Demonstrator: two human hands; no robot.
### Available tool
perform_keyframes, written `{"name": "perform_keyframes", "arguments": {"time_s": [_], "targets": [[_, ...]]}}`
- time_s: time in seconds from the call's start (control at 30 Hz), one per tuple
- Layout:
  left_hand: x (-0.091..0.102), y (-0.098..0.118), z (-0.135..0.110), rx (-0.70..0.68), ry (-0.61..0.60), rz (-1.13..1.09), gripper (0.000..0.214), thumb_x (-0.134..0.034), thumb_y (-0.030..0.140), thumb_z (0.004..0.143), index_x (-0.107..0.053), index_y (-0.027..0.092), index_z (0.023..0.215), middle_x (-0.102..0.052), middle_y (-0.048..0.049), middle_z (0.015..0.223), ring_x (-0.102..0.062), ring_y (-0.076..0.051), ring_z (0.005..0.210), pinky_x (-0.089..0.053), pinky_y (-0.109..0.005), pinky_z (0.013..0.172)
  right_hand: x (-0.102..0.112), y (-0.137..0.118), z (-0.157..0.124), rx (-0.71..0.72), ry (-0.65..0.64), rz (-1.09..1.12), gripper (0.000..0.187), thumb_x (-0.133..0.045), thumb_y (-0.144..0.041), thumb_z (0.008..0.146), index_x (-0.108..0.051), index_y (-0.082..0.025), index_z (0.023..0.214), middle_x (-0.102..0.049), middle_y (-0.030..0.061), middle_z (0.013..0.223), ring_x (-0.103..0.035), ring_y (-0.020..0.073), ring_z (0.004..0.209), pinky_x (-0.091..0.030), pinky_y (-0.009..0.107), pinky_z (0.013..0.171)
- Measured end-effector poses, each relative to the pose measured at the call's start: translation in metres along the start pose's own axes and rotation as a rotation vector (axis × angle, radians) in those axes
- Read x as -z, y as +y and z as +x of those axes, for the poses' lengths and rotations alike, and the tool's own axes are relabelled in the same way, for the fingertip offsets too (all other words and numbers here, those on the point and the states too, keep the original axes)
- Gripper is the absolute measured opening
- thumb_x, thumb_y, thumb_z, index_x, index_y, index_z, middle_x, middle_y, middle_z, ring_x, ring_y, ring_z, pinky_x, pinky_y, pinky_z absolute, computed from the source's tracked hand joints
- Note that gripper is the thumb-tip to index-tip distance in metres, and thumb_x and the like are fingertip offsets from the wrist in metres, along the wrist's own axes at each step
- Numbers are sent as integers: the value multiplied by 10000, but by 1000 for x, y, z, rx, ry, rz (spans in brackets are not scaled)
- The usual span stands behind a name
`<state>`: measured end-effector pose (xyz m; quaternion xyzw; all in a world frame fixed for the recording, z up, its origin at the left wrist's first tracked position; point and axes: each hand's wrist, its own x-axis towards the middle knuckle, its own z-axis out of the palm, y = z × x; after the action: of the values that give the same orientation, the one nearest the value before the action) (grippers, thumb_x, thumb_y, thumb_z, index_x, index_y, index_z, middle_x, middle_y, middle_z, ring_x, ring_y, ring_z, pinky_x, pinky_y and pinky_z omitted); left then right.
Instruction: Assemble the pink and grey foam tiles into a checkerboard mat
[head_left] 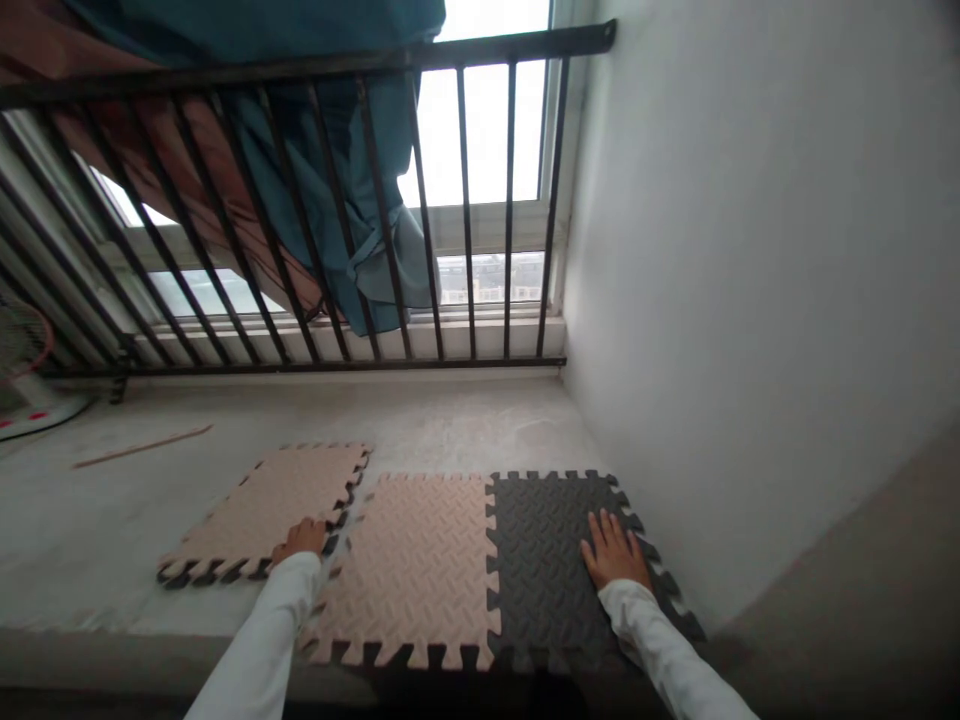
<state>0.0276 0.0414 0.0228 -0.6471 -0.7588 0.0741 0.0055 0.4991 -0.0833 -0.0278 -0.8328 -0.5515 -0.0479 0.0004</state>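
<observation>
Three foam puzzle mats lie on the concrete floor. A dark grey mat (pixel 547 560) on the right is interlocked with a beige mat (pixel 416 570) in the middle. A second beige mat (pixel 274 505) lies loose and skewed to the left. My right hand (pixel 613 552) rests flat on the grey mat with fingers stretched out. My left hand (pixel 304 540) sits at the near right corner of the loose beige mat; its fingers curl at the mat's edge, and the grip is hard to make out.
A black metal railing (pixel 465 200) stands in front of a window with teal and brown cloth hung over it. A white wall (pixel 750 300) rises on the right. A thin wooden strip (pixel 142 447) lies on the floor at left, beside a fan base (pixel 30 400).
</observation>
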Motion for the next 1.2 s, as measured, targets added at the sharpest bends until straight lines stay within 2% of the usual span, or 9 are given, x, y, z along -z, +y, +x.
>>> {"name": "perform_keyframes", "arguments": {"time_s": [0.23, 0.43, 0.53, 0.6, 0.7, 0.87, 0.97, 1.07, 1.2], "targets": [[31, 61, 15, -63, 184, -222, 326, -292, 169, 815, -500, 181, 1066, -410, -97, 1245, -420, -209, 1085, -386, -362, 860, 1, -2, -2, -16, -10, 45, 534, -297, -370, 805, -289, -181, 1304, -262, 75, 1381, -224, 200, 1265, -161, 439, 1017], [72, 209, -24, -337, 324, -486, 348, -318, 187, 796, -498, 178, 1094, -469, -87, 1195, -408, -198, 1115, -331, -331, 966, 2, -1, -2, -16, -20, 64, 532, -307, -377, 804, -301, -183, 1299, -259, 70, 1383, -216, 196, 1268, -158, 435, 1020], [74, 278, -65, -638, 259, -699, 456, -298, 213, 797, -341, 159, 1247, -433, -77, 1264, -371, -157, 1169, -309, -312, 999, 1, 1, -2, -14, -22, 55, 537, -297, -387, 805, -298, -181, 1301, -255, 60, 1386, -219, 187, 1268, -157, 426, 1023], [67, 299, -81, -767, 184, -751, 546, -319, 262, 791, -214, 141, 1313, -352, -74, 1342, -330, -141, 1209, -284, -307, 1017, -1, 2, -1, -13, -24, 51, 544, -291, -396, 803, -323, -158, 1290, -273, 69, 1379, -229, 188, 1264, -166, 417, 1022], [49, 282, -79, -593, 65, -640, 594, -341, 305, 783, -185, 127, 1328, -298, -89, 1376, -285, -160, 1242, -245, -337, 1034, -5, 2, -1, -4, 10, 46, 537, -261, -413, 809, -440, -110, 1214, -354, 100, 1339, -249, 199, 1256, -169, 407, 1024], [4, 196, -59, -51, -19, -256, 565, -306, 356, 802, -226, 159, 1326, -212, -110, 1405, -200, -240, 1277, -227, -483, 1001, -20, 8, 4, -48, 130, 41, 604, -337, -447, 765, -448, -29, 1186, -338, 179, 1332, -297, 256, 1227, -220, 403, 1000], [-21, 166, -68, -111, 0, -114, 527, -291, 341, 810, -272, 179, 1312, -207, -74, 1408, -185, -206, 1283, -182, -462, 1023, -31, 15, 5, -115, 280, 62, 667, -375, -445, 740, -407, 56, 1180, -344, 277, 1290, -362, 322, 1169, -287, 423, 948], [-34, 160, -80, -170, 76, -103, 496, -284, 328, 814, -321, 199, 1292, -247, -51, 1395, -223, -193, 1270, -177, -442, 1028, -39, 9, 2, -77, 424, 80, 603, -333, -421, 768, -397, -11, 1206, -310, 270, 1311, -364, 330, 1159, -319, 458, 904], [-36, 162, -81, -165, 130, -158, 492, -311, 329, 801, -354, 206, 1276, -286, -52, 1381, -248, -201, 1259, -189, -441, 1022, -39, -23, 6, -55, 253, 31, 553, -321, -497, 769, -403, -222, 1242, -317, 150, 1349, -302, 312, 1204, -292, 534, 892]]}}
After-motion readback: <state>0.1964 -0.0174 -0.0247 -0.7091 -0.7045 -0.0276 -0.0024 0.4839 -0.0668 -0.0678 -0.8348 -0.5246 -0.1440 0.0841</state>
